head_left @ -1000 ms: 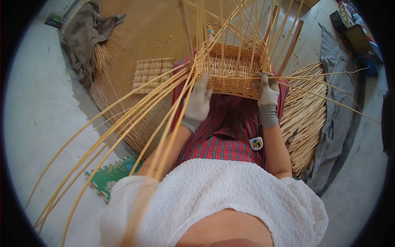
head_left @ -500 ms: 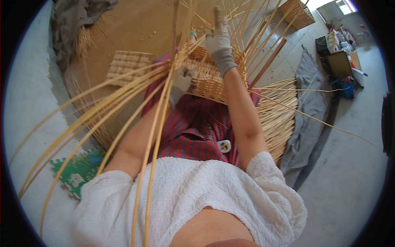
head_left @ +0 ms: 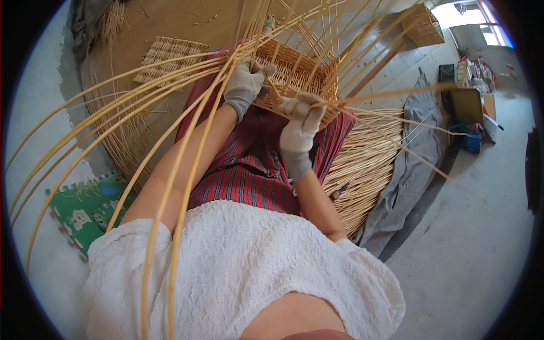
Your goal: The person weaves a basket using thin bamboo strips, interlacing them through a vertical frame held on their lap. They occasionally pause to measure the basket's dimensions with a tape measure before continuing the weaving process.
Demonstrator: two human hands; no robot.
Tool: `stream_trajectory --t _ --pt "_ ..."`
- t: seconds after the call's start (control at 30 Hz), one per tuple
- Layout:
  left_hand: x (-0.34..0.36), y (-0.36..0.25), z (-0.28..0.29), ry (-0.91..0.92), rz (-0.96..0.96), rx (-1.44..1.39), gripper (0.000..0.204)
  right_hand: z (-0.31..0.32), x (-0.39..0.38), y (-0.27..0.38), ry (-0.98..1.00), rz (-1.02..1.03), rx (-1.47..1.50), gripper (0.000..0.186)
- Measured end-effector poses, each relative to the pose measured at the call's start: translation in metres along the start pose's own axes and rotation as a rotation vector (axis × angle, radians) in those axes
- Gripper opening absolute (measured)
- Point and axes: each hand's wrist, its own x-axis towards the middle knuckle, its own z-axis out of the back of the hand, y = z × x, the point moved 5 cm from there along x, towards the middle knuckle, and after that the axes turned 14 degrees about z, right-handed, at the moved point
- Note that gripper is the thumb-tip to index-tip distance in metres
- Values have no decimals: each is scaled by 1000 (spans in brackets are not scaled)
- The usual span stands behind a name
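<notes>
On the lap rests a half-woven wicker basket (head_left: 294,68), with long rods standing up from its sides. My left hand (head_left: 247,84), in a pale work glove, is closed at the basket's near left corner, beside a bundle of long rods (head_left: 164,85) that bends away to the left. Gloved too, my right hand (head_left: 300,116) pinches a wicker rod (head_left: 385,96) at the basket's near side. That rod's loose end reaches out to the right and is blurred. The left fingertips are partly hidden against the weave.
A flat woven panel (head_left: 170,59) lies on the floor at the left. Piled wicker rods (head_left: 368,161) lie to the right beside a grey cloth (head_left: 416,130). Farther off stand another basket (head_left: 422,25) and boxes with clutter (head_left: 473,107). A green foam mat (head_left: 85,212) is at lower left.
My right hand has come back from beyond the basket to its near side and now pinches a rod swung out rightward. My left hand stays at the corner. The basket shows more fully.
</notes>
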Motion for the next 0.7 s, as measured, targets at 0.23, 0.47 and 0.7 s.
stream_trajectory --t 0.23,0.47,0.7 --pt "-33 -47 -35 84 -424 630 47 75 38 -11 -156 -268 136 27" --pt "-44 -16 -59 223 51 628 45 -44 155 38 500 245 -686 60" --pt "-29 -20 -59 252 40 546 45 94 50 -55 -109 -43 342 25"
